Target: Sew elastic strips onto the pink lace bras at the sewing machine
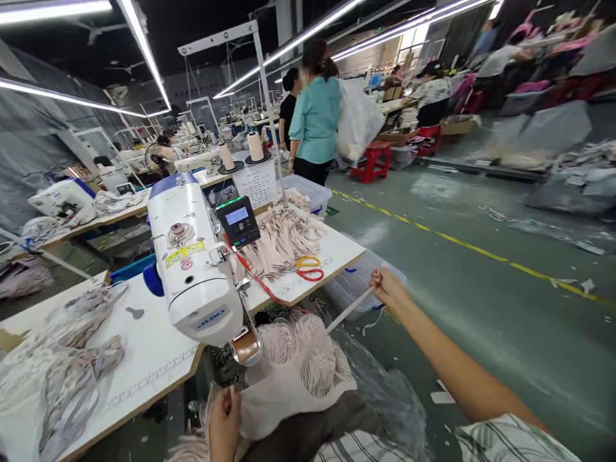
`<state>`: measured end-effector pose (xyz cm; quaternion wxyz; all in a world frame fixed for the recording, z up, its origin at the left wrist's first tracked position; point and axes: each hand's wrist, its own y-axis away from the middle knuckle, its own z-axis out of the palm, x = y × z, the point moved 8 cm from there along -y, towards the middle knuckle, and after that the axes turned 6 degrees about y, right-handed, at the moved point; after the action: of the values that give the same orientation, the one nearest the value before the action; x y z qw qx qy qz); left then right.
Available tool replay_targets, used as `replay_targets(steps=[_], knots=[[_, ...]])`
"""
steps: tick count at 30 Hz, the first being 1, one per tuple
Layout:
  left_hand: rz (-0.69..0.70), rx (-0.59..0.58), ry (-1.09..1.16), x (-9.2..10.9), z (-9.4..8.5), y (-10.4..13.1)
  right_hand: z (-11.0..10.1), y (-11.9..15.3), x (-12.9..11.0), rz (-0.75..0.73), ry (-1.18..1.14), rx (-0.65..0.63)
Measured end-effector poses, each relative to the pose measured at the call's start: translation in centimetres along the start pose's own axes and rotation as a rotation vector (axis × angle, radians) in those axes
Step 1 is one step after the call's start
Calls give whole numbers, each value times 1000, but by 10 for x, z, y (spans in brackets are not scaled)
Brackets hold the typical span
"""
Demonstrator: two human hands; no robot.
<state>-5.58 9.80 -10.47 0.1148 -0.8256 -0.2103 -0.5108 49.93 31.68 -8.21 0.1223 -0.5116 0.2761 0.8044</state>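
Observation:
A pale beige lace bra [283, 378] lies across my lap, below the front edge of the sewing table. My left hand [225, 414] is closed on its left side band. Out to the right, my right hand [385, 287] pinches the end of a thin beige strap [350, 310] that runs taut down to the bra's cup. A white sewing machine [192, 256] stands on the table just beyond the bra, with a small control screen [238, 221] beside it.
A bundle of beige straps [283, 240] and orange-red scissors [309, 268] lie on the table [337, 247]. More garments [72, 359] are at the left. A clear plastic bin [359, 276] stands on the floor by the table. A person in a teal shirt [317, 119] stands beyond.

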Motion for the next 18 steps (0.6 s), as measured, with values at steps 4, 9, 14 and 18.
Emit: replay_targets(steps=[4, 9, 14, 18], knots=[[41, 205, -20, 31, 0, 4, 30, 27, -4, -53, 129, -112], [341, -53, -37, 113, 34, 35, 94, 140, 30, -98, 403, -608], [365, -274, 66, 161, 60, 58, 130, 256, 46, -319, 636, -1073], [412, -354, 62, 170, 73, 63, 134, 301, 46, -686, 959, -1293]])
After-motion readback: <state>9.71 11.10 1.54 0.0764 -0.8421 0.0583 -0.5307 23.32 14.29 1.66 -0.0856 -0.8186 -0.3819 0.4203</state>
